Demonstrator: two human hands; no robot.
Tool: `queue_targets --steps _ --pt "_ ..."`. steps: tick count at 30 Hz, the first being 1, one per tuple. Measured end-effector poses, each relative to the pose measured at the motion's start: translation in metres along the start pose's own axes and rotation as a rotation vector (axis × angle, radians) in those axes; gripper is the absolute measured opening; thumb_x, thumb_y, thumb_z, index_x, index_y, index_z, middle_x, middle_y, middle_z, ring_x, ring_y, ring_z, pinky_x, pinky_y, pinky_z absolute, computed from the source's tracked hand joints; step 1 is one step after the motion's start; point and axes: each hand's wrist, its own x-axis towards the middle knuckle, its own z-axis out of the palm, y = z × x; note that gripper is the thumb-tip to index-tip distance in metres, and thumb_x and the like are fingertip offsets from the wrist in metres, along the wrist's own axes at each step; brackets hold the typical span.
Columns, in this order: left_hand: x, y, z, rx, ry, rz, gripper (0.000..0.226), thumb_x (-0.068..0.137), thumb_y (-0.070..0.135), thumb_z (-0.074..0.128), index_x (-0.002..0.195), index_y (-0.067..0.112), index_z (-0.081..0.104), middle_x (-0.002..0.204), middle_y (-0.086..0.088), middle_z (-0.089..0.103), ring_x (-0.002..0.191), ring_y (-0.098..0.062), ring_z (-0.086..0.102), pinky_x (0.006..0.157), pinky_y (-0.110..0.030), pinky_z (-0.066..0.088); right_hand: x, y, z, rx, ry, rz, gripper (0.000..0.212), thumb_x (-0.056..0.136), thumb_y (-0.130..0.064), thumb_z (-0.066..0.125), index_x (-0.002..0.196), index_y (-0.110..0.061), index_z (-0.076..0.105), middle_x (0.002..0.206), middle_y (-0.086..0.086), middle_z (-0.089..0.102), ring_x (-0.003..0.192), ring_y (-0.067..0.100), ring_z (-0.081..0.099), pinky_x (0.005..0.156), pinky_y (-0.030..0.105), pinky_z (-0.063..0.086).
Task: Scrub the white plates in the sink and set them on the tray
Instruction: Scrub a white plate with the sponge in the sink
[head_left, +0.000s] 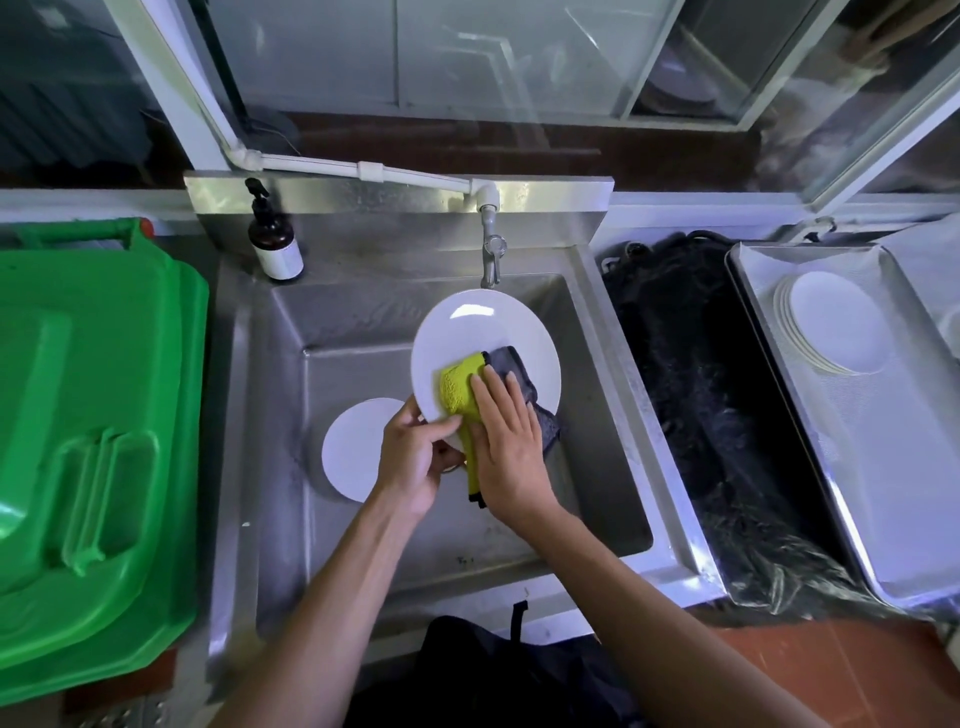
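- Over the middle of the steel sink (270, 395), a white plate (467, 332) is held tilted, its face turned up toward the camera and its far rim just below the grey tap (491, 257).
- The left hand (415, 462) grips the plate's near-left rim, its fingers (439, 428) curled round the edge with the thumb on the face.
- The right hand (506, 447) lies flat on a yellow-green and grey cloth (460, 387), its fingers straight and close together, pressing the cloth against the lower part of the plate's face; the cloth's grey half spreads to the right under the hand and a strip hangs down past the plate's near rim.
- A second white plate (350, 449) lies flat on the sink floor, to the left of the held one and partly hidden behind the left hand.
- On the right, a metal tray (852, 467) carries a stack of white plates (831, 322) at its far end; the stack leans a little, each rim showing beside the next.
- Between sink and tray sits a black plastic bag (696, 395), crumpled and glossy.
- A brown pump bottle (274, 241) with a white label stands upright on the sink's back-left corner.
- A white pipe (363, 169) runs along the steel splashback to the tap.
- A green bin lid (88, 426) fills the left side, just beside the sink.
- Glass panes in white frames stand behind the splashback.
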Motion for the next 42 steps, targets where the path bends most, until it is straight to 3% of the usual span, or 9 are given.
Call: queue_targets --steps 5,7,11,14,21,30,42 --pt "0.001 0.002 -0.008 0.015 0.053 0.008 0.043 0.062 -0.006 0.061 0.098 0.014 0.073 0.101 -0.016 0.073 0.087 -0.036 0.068 0.074 -0.044 0.055 -0.003 0.012 -0.006 -0.08 0.01 0.034 0.051 0.109 -0.029 0.024 0.16 -0.022 0.023 0.168 -0.005 0.013 0.156 0.015 -0.002 0.125 0.051 0.009" --pt "0.002 0.004 -0.011 0.054 0.053 0.007 0.04 0.06 -0.006 0.06 0.092 0.014 0.073 0.098 -0.016 0.072 0.088 -0.037 0.065 0.079 -0.05 0.051 0.001 0.017 -0.01 -0.109 0.019 0.035 0.051 0.11 -0.027 0.026 0.16 -0.021 0.021 0.168 -0.003 0.013 0.156 0.017 -0.001 0.125 0.051 0.01" --pt "0.0 0.009 -0.015 0.1 0.012 -0.012 0.035 0.06 -0.007 0.059 0.086 0.013 0.071 0.093 -0.016 0.066 0.082 -0.036 0.056 0.073 -0.051 0.048 0.015 0.026 -0.019 -0.108 0.016 0.087 0.051 0.11 -0.025 0.026 0.16 -0.022 0.019 0.169 -0.004 0.011 0.156 0.015 -0.004 0.125 0.051 0.007" --pt "0.0 0.013 -0.018 0.122 -0.035 -0.017 0.036 0.061 -0.009 0.058 0.089 0.01 0.07 0.092 -0.017 0.061 0.081 -0.036 0.051 0.073 -0.056 0.042 0.027 0.029 -0.024 -0.129 0.024 0.087 0.051 0.11 -0.025 0.027 0.16 -0.021 0.02 0.168 -0.004 0.012 0.156 0.017 -0.003 0.125 0.051 0.006" --pt "0.004 0.027 -0.021 0.259 -0.107 -0.031 0.034 0.062 -0.006 0.061 0.092 0.007 0.071 0.094 -0.019 0.065 0.083 -0.039 0.058 0.079 -0.071 0.052 0.056 0.027 -0.035 -0.146 0.029 -0.005 0.054 0.106 -0.029 0.024 0.159 -0.02 0.025 0.168 -0.003 0.014 0.156 0.019 0.0 0.125 0.051 0.006" --pt "0.01 0.034 -0.024 0.323 -0.196 -0.06 0.031 0.068 -0.002 0.064 0.093 0.012 0.075 0.094 -0.017 0.069 0.083 -0.036 0.067 0.075 -0.059 0.056 0.069 -0.003 -0.035 -0.115 -0.045 -0.315 0.052 0.107 -0.018 0.036 0.158 -0.015 0.028 0.168 0.0 0.017 0.156 0.024 0.002 0.124 0.054 0.008" --pt "0.012 0.04 -0.03 0.385 -0.18 -0.1 0.034 0.069 -0.002 0.063 0.103 0.0 0.066 0.094 -0.019 0.068 0.086 -0.034 0.068 0.071 -0.051 0.058 0.069 -0.009 -0.026 -0.136 -0.11 -0.566 0.052 0.108 -0.018 0.037 0.159 -0.013 0.025 0.167 0.0 0.019 0.156 0.025 0.003 0.122 0.056 0.016"
